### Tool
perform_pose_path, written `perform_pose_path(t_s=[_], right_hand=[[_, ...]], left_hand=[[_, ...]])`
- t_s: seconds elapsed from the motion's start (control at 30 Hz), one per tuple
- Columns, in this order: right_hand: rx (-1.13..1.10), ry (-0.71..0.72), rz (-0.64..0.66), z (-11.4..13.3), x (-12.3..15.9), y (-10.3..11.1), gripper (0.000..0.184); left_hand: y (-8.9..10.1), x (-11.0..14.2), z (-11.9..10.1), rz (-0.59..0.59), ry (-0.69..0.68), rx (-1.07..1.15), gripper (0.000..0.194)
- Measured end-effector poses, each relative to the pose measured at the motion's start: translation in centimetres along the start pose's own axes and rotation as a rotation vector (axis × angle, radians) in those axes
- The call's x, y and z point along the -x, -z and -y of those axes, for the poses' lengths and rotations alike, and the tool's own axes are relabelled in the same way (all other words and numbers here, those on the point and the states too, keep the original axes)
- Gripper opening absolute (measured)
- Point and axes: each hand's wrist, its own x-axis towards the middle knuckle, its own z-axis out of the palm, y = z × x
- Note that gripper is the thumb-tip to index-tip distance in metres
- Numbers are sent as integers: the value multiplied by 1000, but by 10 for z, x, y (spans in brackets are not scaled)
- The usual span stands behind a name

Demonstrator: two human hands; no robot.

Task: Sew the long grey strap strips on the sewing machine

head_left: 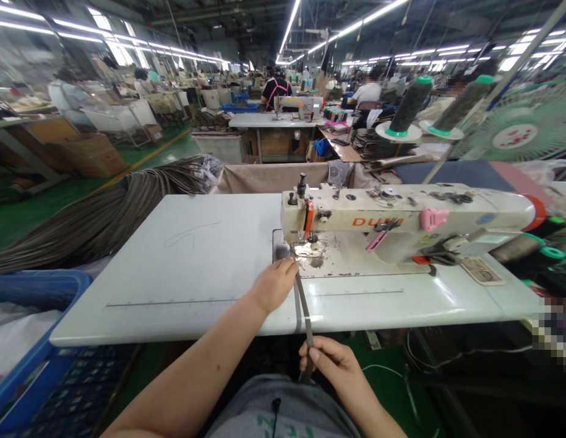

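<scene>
Head view: the left hand [276, 285] is closed at the far end of the narrow, grey-brown fabric strip [303, 298], its fingertips just beside the near edge of the metal needle plate [305, 250]; the exact grip is partly hidden by the fingers. The right hand [329, 364] pinches the same strip between thumb and fingers, nearer the body, past the front edge of the white, smooth-topped bench [196, 249]. The strip runs between the two hands, crossing that edge. The cream-coloured metal sewing machine [401, 228] with orange lettering stands on the bench, right of the left hand, and carries a pink plastic clip [433, 219]. A long bundle of dark grey-brown strips [104, 213] lies beyond the bench's left side, above a blue plastic crate [75, 283]. Two dark thread cones [409, 108] with green ends stand behind the machine.
</scene>
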Motion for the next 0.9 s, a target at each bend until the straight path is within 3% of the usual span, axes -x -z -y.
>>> perform_pose_path(t_s=[0.33,0.9], right_hand=[[59,66,38,5,2,1,39],[94,87,41,8,1,1,42]], left_hand=[[4,0,0,31,-13,4,20],[3,0,0,-40,-23,-10,17]])
